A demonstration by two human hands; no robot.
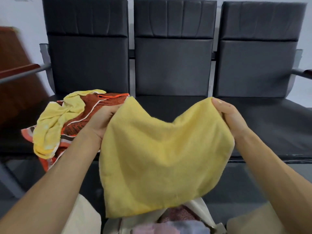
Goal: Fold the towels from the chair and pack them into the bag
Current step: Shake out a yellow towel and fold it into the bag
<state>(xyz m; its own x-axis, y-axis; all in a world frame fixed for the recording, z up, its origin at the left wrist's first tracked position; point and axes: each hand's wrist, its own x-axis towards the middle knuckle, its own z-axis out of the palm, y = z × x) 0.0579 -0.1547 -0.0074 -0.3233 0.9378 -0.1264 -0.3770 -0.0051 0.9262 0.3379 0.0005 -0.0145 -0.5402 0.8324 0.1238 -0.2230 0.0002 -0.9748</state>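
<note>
A yellow towel (162, 157) hangs in front of me, held up by its two top corners. My left hand (103, 119) grips the left corner and my right hand (231, 115) pinches the right corner. Its lower edge droops over the open cream bag (204, 211) at the bottom of the view, where pink and blue folded cloth shows inside. On the left chair seat lies a heap of towels: a crumpled pale yellow towel (52, 125) on top of an orange and brown patterned towel (94, 107).
Three joined black padded chairs (173, 65) stand against the white wall. Metal armrests with wooden tops stick out at both ends. A brown wooden panel (15, 78) leans at the far left. The right seat (273, 125) is bare.
</note>
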